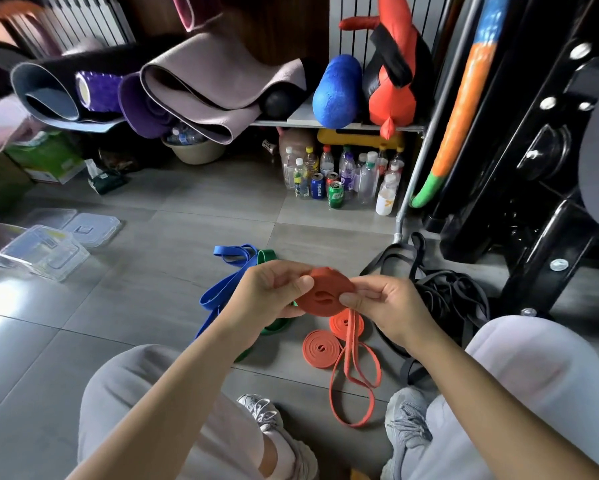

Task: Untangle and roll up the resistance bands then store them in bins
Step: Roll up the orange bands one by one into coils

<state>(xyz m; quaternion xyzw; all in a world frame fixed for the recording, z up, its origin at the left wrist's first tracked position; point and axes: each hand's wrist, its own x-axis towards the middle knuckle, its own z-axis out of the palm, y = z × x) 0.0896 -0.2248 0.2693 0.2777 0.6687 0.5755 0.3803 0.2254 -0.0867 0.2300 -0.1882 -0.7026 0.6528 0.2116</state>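
Above grey floor [135,306], left hand [270,292] and right hand [391,306] pinch orange roll [322,296]

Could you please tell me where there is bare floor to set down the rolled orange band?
Bare floor lies between the clear bins and the blue band, and again between the bottles and that band. It is crowded near the knees: orange coils, a loose orange loop and black bands.

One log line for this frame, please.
step: rolling orange band | left hand: holds it | right hand: pinches it | tail: hangs loose | floor: two finished orange rolls; blue band, green band, black bands unrolled | bins: left, on floor
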